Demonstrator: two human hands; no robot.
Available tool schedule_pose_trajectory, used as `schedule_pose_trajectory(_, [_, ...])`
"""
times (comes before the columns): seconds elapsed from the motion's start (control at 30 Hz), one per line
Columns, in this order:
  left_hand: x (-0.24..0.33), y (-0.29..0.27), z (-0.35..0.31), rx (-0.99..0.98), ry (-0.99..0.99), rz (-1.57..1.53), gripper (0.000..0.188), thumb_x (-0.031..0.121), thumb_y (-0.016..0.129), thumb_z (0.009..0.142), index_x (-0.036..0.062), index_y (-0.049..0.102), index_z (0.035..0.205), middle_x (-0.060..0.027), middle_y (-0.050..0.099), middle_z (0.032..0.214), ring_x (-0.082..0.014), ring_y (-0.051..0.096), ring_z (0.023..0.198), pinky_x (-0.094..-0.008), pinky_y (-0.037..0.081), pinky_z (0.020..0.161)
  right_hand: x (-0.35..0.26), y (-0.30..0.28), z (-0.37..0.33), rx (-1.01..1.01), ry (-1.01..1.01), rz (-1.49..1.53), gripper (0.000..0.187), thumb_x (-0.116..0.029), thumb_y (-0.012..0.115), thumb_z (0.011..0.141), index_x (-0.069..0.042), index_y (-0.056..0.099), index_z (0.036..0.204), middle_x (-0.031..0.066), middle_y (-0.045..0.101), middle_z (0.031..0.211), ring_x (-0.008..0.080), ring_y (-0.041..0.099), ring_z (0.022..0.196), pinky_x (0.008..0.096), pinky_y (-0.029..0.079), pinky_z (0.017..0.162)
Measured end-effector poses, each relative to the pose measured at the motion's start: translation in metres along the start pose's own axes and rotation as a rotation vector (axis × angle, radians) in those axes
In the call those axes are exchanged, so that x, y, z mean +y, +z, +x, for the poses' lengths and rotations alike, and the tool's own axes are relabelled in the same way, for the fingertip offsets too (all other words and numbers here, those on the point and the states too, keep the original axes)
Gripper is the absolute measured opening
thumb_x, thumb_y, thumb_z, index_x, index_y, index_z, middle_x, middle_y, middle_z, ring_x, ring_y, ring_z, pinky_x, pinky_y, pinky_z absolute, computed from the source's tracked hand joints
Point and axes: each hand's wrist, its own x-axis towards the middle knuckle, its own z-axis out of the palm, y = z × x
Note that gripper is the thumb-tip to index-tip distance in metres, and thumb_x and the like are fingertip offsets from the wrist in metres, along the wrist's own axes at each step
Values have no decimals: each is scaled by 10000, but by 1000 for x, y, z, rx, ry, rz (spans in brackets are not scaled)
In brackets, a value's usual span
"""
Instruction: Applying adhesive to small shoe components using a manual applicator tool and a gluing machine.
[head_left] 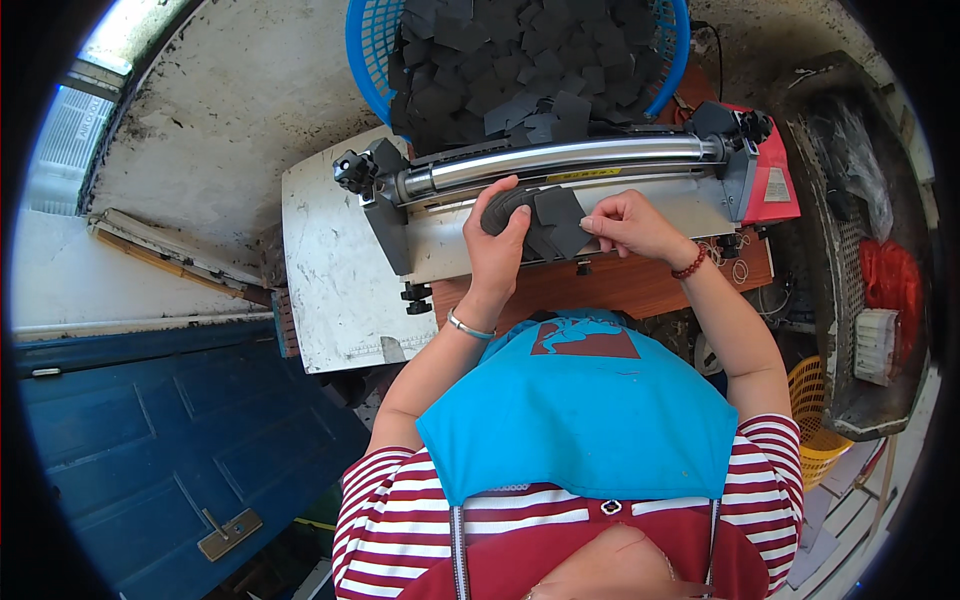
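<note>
Where both hands meet, dark grey foam pieces (pixel 556 222), flat, square-cut, stacked.

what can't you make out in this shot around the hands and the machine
- Head view: the left hand covers most of the dark rounded piece.
- The blue basket is cut off by the top edge.
- Under the dark foam pieces, the right hand hides its fingers' grip.

A stained grey concrete floor (pixel 240 110) fills eleven o'clock. A blue panelled door (pixel 170 440) lies at eight o'clock, daylight brightens ten o'clock, and a yellow basket (pixel 815 425) sits at four.
</note>
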Motion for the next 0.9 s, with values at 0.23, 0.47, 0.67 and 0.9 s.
schedule_pose_trajectory(0.23, [5,-8,1,35,15,1,342,-22,595,877,13,560,1216,-56,630,1034,-100,587,936,-238,484,847,-6,-24,4,-35,237,-311,335,-275,624,921,-32,623,690,5,572,534,52,466,390,192,352,365])
schedule_pose_trajectory(0.47, [2,6,1,16,-17,-54,341,-14,593,889,19,547,1225,-64,621,1061,-109,586,951,-244,486,858,-10,2,6,75,-2,-28,353,-321,618,924,-43,620,707,-4,575,568,43,470,407,197,342,371])
schedule_pose_trajectory(0.67, [5,0,5,21,-55,-127,344,-20,587,893,19,538,1232,-65,622,1066,-115,592,958,-245,486,868,-2,-24,3,-49,173,-138,335,-282,639,910,-46,610,674,1,559,532,49,477,396,201,357,361])
schedule_pose_trajectory(0.9, [-2,13,3,4,-68,-83,349,-22,597,882,27,546,1223,-55,622,1047,-109,590,943,-239,493,847,-11,-9,15,311,124,-299,427,-365,634,891,0,641,668,41,570,528,106,505,387,244,403,372])
